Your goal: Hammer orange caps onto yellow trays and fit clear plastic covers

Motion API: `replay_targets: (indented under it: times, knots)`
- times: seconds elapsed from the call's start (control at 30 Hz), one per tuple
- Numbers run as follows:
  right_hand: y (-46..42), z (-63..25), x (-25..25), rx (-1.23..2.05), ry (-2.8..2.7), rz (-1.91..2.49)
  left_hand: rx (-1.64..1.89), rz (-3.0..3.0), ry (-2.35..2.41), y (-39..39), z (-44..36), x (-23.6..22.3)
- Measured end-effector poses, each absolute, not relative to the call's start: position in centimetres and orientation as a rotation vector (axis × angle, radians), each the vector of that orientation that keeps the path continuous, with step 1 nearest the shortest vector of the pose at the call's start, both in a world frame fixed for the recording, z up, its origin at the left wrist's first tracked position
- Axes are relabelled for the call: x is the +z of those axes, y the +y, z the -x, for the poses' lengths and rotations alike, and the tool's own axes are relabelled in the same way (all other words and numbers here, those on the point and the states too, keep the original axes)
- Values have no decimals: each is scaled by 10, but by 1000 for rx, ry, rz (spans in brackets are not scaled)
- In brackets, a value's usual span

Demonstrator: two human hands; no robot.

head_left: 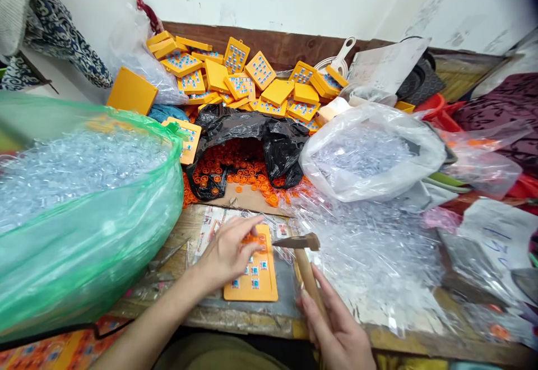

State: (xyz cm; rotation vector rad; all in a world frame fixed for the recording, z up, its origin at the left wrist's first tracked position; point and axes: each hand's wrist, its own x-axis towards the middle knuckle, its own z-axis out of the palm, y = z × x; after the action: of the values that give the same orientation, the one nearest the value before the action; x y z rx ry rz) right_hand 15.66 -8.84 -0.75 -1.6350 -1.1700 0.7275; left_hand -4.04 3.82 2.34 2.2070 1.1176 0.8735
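My right hand [332, 317] is wrapped round the wooden handle of a hammer [309, 263]. The hammer's metal head points left, just beside the top right of a yellow-orange plastic panel [267, 283] lying flat on the work surface. Small clear and blue pieces are set in the panel's lower part, and orange pieces [261, 240] show near its top. Over the panel's upper left is my left hand [229, 249], thumb and forefinger apart beside the orange pieces. Its other fingers are partly hidden.
A black bag [252, 123] spills orange rings [247, 176] behind the panel. Clear plastic parts fill a green bag [138, 230] at left and a white bag [370, 182] at right. More clear parts [370, 252] lie loose. Yellow panels [277, 92] are piled against the wall.
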Motion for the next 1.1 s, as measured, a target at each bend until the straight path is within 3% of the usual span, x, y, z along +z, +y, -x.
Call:
replay_targets:
  times: [0.17, 0.63, 1.1]
  knots:
    - [-93, -154, -2, 618, -1624, 1503, 942, -2189, 1154, 1, 47, 4]
    - [-89, -148, 7, 428, -1861, 1481, 1100, -1991, 1275, -6, 42, -6]
    - [-87, -154, 10, 356, -2088, 1470, 927, -1983, 1272, -13, 47, 4]
